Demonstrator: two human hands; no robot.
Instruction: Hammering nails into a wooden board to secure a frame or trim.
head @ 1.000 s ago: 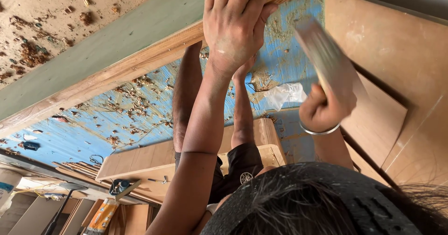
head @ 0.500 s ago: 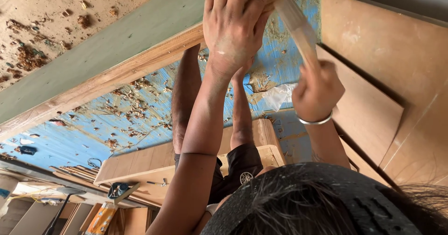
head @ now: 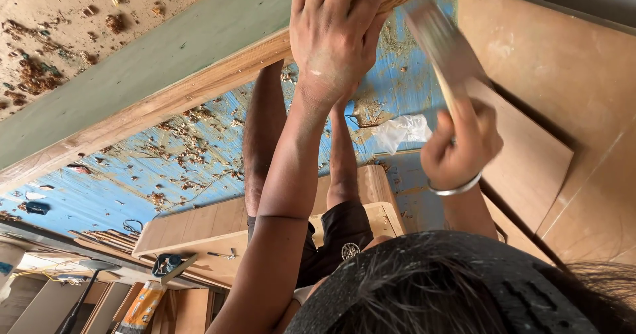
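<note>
Wooden and stiff, the long plank (head: 165, 102) runs from the left edge to the top centre of the frame, along a green surface (head: 165, 42). It looks heavy and rigid, best steadied flat from above. The left hand (head: 334, 36) presses on it at top centre, fingers spread, gripping nothing. The right hand (head: 460, 145), at right, has its fingers clenched round a blurred, light-looking tool (head: 440, 39) by its handle.

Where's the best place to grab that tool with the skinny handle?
Grip the low end of the thin handle, away from the wide pale head, coming from the side with fingers wrapped round, as the right hand does. The handle is slim enough for a fist; the head is too broad. Blur hides what kind it is.
</note>
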